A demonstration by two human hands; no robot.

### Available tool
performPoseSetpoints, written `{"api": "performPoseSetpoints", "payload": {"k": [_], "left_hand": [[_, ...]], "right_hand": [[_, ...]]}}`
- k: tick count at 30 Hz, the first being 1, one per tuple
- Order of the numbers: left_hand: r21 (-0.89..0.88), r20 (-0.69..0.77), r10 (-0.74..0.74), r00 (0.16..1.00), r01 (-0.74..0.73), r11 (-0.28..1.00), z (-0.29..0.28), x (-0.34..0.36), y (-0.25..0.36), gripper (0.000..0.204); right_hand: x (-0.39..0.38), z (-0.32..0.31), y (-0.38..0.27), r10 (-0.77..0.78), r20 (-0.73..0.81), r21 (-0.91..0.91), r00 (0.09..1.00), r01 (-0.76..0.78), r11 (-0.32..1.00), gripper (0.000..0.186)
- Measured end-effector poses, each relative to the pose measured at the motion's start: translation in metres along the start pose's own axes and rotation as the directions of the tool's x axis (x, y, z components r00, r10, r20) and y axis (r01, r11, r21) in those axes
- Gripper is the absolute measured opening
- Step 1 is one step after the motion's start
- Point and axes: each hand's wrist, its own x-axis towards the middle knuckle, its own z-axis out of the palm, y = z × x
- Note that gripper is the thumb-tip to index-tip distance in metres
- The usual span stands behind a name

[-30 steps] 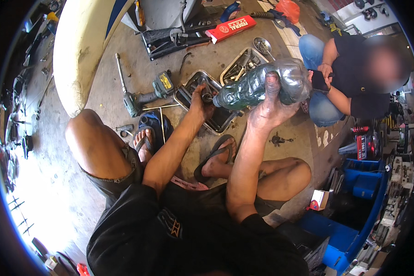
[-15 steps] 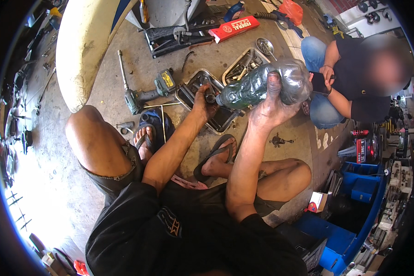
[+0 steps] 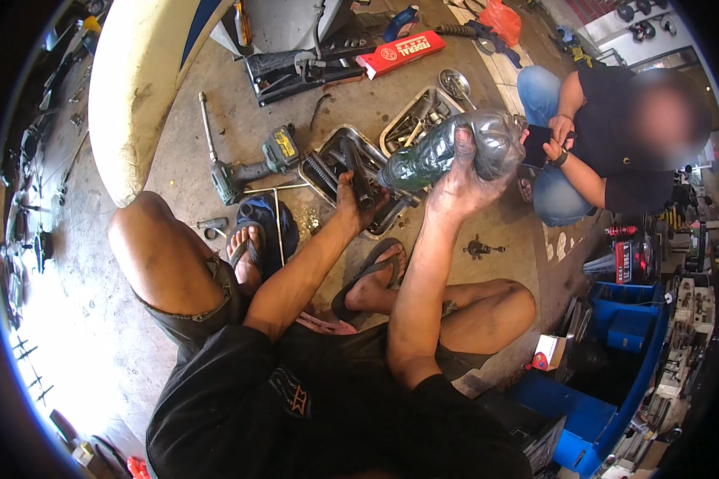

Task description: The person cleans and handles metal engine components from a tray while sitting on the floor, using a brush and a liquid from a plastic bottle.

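Drill [image 3: 252, 171] left of tray [image 3: 319, 148], spring [image 3: 319, 169] in tray, bottle [image 3: 431, 148] at tray's right, box [image 3: 401, 54] behind

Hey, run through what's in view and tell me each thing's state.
Dark tube, held at a slant
Left grip, closed on dark tube
Plastic bottle, held on its side
Right grip, closed around plastic bottle
Power tool, lying down, battery attached
Red box, lying flat
Phone, held by other person
Blue box, open-topped
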Motion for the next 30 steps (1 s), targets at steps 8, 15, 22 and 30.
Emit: {"api": "performPoseSetpoints", "payload": {"k": [8, 15, 22, 30], "left_hand": [[0.108, 0.047, -0.032, 0.998, 0.026, 0.994, -0.022, 0.015, -0.006, 0.050], [0.295, 0.028, 0.156, 0.987, -0.157, 0.942, -0.046, 0.022, -0.008, 0.053], [0.586, -0.167, 0.369, 0.914, -0.209, 0.783, -0.046, 0.014, -0.010, 0.055], [0.460, -0.014, 0.224, 0.974, -0.193, 0.867, -0.102, 0.065, -0.007, 0.071]], "right_hand": [[-0.005, 0.005, 0.005, 0.015, -0.010, -0.036, 1.000, -0.015, 0.999, 0.072], [-0.010, 0.006, 0.019, 0.018, 0.009, -0.076, 1.000, -0.017, 0.997, 0.072], [-0.011, 0.005, 0.027, -0.045, 0.017, -0.161, 0.999, 0.048, 0.986, 0.075], [-0.013, 0.006, 0.032, -0.028, -0.011, -0.145, 1.000, 0.026, 0.989, 0.074]]}}
